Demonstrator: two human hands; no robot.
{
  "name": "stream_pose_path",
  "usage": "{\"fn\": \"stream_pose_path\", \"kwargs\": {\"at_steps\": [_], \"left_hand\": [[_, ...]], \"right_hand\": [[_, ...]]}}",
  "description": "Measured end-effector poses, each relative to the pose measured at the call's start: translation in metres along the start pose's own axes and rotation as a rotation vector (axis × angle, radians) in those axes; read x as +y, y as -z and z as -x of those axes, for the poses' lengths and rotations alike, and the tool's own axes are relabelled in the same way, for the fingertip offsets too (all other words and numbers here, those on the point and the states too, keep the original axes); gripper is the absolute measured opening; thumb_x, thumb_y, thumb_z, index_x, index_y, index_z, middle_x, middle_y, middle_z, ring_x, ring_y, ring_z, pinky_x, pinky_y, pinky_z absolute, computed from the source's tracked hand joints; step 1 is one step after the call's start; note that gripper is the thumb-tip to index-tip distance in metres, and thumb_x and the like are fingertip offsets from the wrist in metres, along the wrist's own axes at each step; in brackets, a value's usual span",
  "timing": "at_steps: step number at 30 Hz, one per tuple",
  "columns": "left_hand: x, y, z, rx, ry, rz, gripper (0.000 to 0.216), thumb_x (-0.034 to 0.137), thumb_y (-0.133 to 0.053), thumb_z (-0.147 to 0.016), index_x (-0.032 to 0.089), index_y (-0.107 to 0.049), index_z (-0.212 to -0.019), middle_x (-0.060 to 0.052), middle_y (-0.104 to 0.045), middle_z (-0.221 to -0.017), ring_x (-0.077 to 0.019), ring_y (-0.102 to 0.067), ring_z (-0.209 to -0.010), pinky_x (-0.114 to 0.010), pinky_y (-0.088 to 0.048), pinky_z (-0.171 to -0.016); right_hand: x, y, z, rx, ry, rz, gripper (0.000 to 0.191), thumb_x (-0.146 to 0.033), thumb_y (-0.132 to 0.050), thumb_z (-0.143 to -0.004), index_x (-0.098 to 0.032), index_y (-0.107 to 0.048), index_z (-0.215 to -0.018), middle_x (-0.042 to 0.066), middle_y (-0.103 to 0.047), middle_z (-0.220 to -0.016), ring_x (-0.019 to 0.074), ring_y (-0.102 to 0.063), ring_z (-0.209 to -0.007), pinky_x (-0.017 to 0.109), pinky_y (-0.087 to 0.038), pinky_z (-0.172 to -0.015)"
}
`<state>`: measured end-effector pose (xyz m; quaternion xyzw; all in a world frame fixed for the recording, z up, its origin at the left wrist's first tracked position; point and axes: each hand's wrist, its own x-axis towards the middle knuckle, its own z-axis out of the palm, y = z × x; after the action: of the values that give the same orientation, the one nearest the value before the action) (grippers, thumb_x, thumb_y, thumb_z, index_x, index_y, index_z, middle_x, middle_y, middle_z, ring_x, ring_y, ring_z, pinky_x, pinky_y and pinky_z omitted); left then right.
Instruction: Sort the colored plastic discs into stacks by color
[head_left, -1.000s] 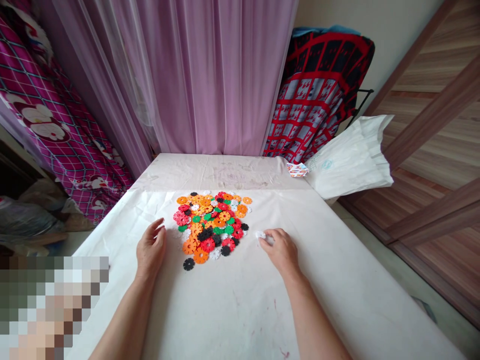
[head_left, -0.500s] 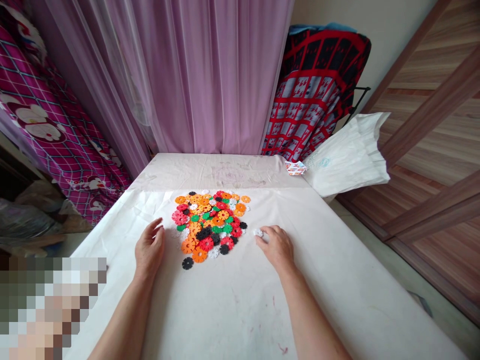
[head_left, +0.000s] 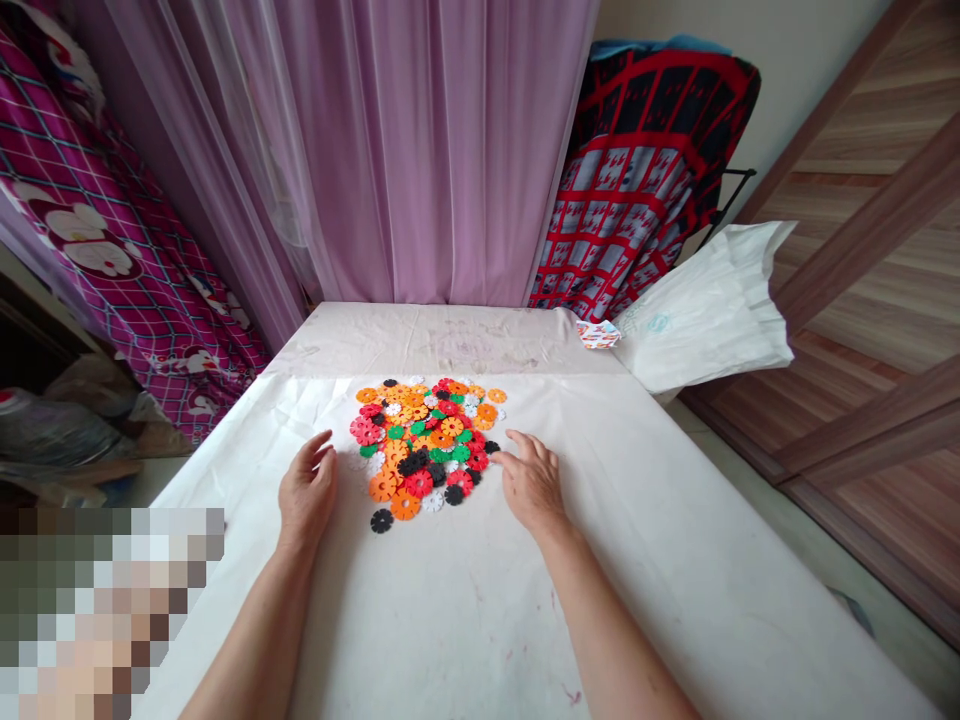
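Note:
A pile of flat plastic snowflake discs [head_left: 424,437] in orange, red, green, black and white lies on a white-covered table [head_left: 675,540]. One black disc [head_left: 381,520] sits apart at the pile's near edge. My left hand [head_left: 306,490] rests flat on the cloth just left of the pile, fingers loosely spread and holding nothing. My right hand [head_left: 531,482] lies palm down at the pile's right edge, fingers stretched toward the discs; the white disc it touched earlier is hidden.
A pink curtain [head_left: 405,150] hangs behind the table. A red and black checked blanket [head_left: 645,180] drapes at the back right, with a white bag [head_left: 705,310] and a small printed wrapper [head_left: 597,335] by the table's far right corner. Patterned magenta fabric [head_left: 90,230] hangs on the left.
My right hand slid left to the pile's edge and flattened; the white disc at its fingertips is no longer visible. The left hand stayed put.

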<state>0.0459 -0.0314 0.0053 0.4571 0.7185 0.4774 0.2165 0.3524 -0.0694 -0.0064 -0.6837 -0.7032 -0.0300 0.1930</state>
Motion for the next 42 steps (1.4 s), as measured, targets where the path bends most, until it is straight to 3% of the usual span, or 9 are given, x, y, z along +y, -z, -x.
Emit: {"fn": "stream_pose_path", "kwargs": {"at_steps": [6,11,20,23,28,31,42], "left_hand": [[0.0,-0.001,-0.001,-0.009,0.02,-0.019,0.041,0.035,-0.052,-0.079,0.022,-0.067,-0.115,-0.006,-0.073,-0.099,-0.0195,-0.068,-0.087,-0.031,-0.052,-0.08],[0.0,0.0,-0.001,-0.011,0.026,-0.025,0.041,0.035,-0.053,-0.079,0.023,-0.067,-0.115,-0.006,-0.073,-0.099,-0.0195,-0.068,-0.087,-0.031,-0.052,-0.079],[0.0,-0.001,0.0,-0.013,0.028,-0.035,0.04,0.036,-0.053,-0.079,0.024,-0.067,-0.115,-0.005,-0.073,-0.099,-0.0194,-0.068,-0.086,-0.031,-0.051,-0.079],[0.002,0.0,0.0,-0.013,0.034,-0.028,0.04,0.034,-0.053,-0.079,0.023,-0.067,-0.115,-0.006,-0.073,-0.1,-0.0195,-0.068,-0.088,-0.031,-0.051,-0.08],[0.004,0.0,0.0,-0.022,0.033,-0.036,0.041,0.034,-0.053,-0.079,0.022,-0.067,-0.116,-0.006,-0.073,-0.101,-0.0199,-0.068,-0.089,-0.031,-0.051,-0.082],[0.001,0.0,-0.001,-0.029,0.026,-0.032,0.041,0.036,-0.052,-0.079,0.023,-0.066,-0.116,-0.006,-0.073,-0.101,-0.0206,-0.068,-0.091,-0.032,-0.051,-0.083],[0.0,0.0,-0.001,-0.017,-0.011,-0.052,0.041,0.037,-0.052,-0.078,0.023,-0.067,-0.114,-0.005,-0.074,-0.099,-0.02,-0.068,-0.089,-0.031,-0.053,-0.08]], "right_hand": [[-0.004,-0.003,-0.004,0.003,-0.033,0.027,0.038,-0.019,-0.05,-0.088,-0.031,-0.067,-0.12,0.008,-0.055,-0.134,0.0255,-0.047,-0.12,0.039,-0.036,-0.092],[-0.009,-0.001,-0.01,0.004,-0.024,0.006,0.03,-0.034,-0.06,-0.085,-0.027,-0.07,-0.112,0.009,-0.06,-0.125,0.0279,-0.049,-0.114,0.04,-0.036,-0.088],[-0.011,-0.009,-0.012,0.052,-0.074,-0.095,0.014,-0.028,-0.068,-0.075,-0.022,-0.068,-0.089,0.008,-0.063,-0.119,0.0267,-0.051,-0.109,0.038,-0.036,-0.087],[0.005,-0.009,-0.011,0.157,-0.087,-0.134,0.016,-0.027,-0.068,-0.073,-0.022,-0.065,-0.089,0.008,-0.064,-0.117,0.0267,-0.052,-0.109,0.039,-0.037,-0.089],[0.058,-0.009,-0.001,0.367,-0.232,-0.285,0.019,-0.035,-0.065,-0.074,-0.021,-0.066,-0.087,0.01,-0.066,-0.111,0.0264,-0.057,-0.105,0.04,-0.041,-0.092],[0.07,-0.012,0.006,0.338,-0.231,-0.347,0.021,-0.038,-0.065,-0.072,-0.022,-0.066,-0.084,0.01,-0.066,-0.109,0.0258,-0.059,-0.103,0.041,-0.042,-0.093],[0.047,-0.015,0.007,0.238,-0.137,-0.233,0.014,-0.031,-0.067,-0.072,-0.023,-0.067,-0.084,0.006,-0.067,-0.108,0.0239,-0.059,-0.102,0.037,-0.042,-0.09]]}}
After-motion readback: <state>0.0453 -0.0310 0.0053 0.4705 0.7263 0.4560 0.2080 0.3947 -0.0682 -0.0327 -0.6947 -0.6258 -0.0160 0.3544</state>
